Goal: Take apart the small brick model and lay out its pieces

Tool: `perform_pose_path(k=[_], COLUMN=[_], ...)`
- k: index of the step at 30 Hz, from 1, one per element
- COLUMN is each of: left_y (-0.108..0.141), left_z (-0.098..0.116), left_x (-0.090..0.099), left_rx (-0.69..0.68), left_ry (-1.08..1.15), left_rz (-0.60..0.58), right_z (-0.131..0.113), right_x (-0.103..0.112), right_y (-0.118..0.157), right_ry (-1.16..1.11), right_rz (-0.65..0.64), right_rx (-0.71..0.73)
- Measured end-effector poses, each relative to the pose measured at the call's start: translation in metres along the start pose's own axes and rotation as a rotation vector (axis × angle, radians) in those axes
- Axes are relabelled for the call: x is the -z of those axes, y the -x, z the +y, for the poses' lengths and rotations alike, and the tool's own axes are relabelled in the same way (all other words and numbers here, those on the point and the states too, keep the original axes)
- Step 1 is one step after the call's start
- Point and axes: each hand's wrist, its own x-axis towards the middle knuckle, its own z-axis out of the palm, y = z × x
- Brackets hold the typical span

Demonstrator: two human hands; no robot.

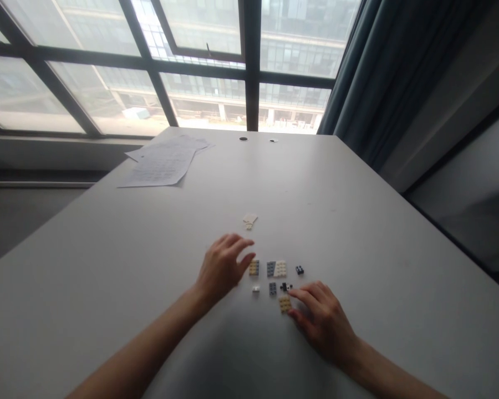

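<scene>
My left hand (225,262) is open, thumb and fingers apart, beside a tan-and-grey brick piece (254,268). My right hand (324,318) is open too, its index fingertip at a small black-and-white piece (286,287) and its thumb near a tan plate (285,304). Between the hands lie a grey-and-cream piece (276,269), a dark grey brick (273,288) and a small white piece (255,289). A small dark brick (300,270) rests above my right hand. Cream pieces (250,221) lie farther up.
Printed papers (162,160) are spread at the white table's (357,221) far left. Two round holes are near its far edge. Beyond stand large windows, with a dark curtain (382,77) on the right.
</scene>
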Motion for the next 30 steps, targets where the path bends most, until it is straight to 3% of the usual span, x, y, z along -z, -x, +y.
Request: perform_pose_path(k=[2,4,11,19,22,27,30], left_y=[-0.025,-0.044,-0.058,-0.054,-0.043,-0.010,0.007], left_z=[-0.022,-0.037,-0.047,-0.049,-0.038,0.005,0.031], left_x=[-0.002,-0.007,-0.030,-0.026,-0.014,0.010,0.018], left_rx=[0.222,0.314,0.297,0.373,0.420,0.550,0.578], left_ry=[0.005,0.034,0.076,0.265,0.422,1.309,1.469], left_rz=[-0.032,-0.105,-0.125,-0.084,-0.076,-0.009,-0.078], right_z=[0.000,0.000,-0.001,0.002,0.004,-0.008,-0.025], right_x=[-0.001,-0.001,-0.001,-0.001,0.000,0.014,0.027], right_y=[0.000,0.000,-0.002,0.001,0.001,-0.017,-0.037], right_ry=[-0.006,-0.014,-0.017,-0.030,-0.070,-0.187,-0.284], right_rz=[0.010,0.009,0.037,0.035,0.082,0.204,0.228], right_rx=[0.004,0.005,0.028,0.019,0.001,-0.076,-0.059])
